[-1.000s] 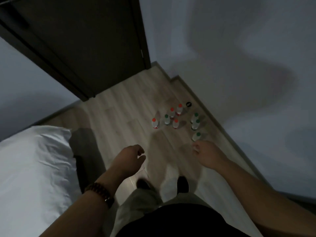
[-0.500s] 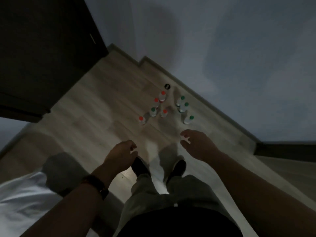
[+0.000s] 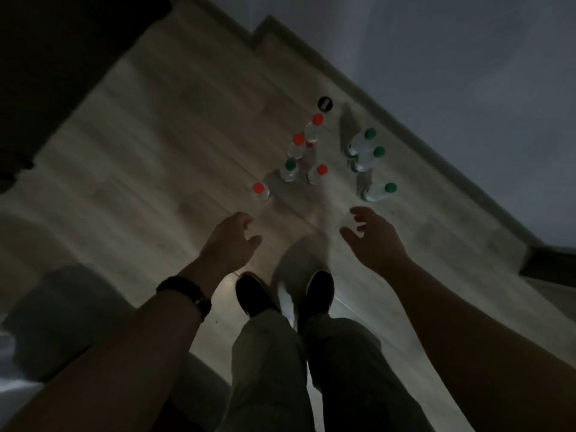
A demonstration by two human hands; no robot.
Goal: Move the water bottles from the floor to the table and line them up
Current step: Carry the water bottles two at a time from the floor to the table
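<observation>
Bare floor [image 3: 174,145] left of clustered bottles [image 3: 311,157]

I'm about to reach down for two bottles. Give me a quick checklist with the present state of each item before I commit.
1. Hands free: left hand and right hand hold nothing: ok.
2. Nearest red-capped bottle stands just ahead of the left hand, untouched: ok.
3. Nearest green-capped bottle stands just ahead of the right hand, untouched: ok.
4. All eight bottles on the floor upright, caps on: ok.
5. Table to set them on: not in view, cannot tell.
6. Black round object near the wall, bottle or not: cannot tell.
</observation>
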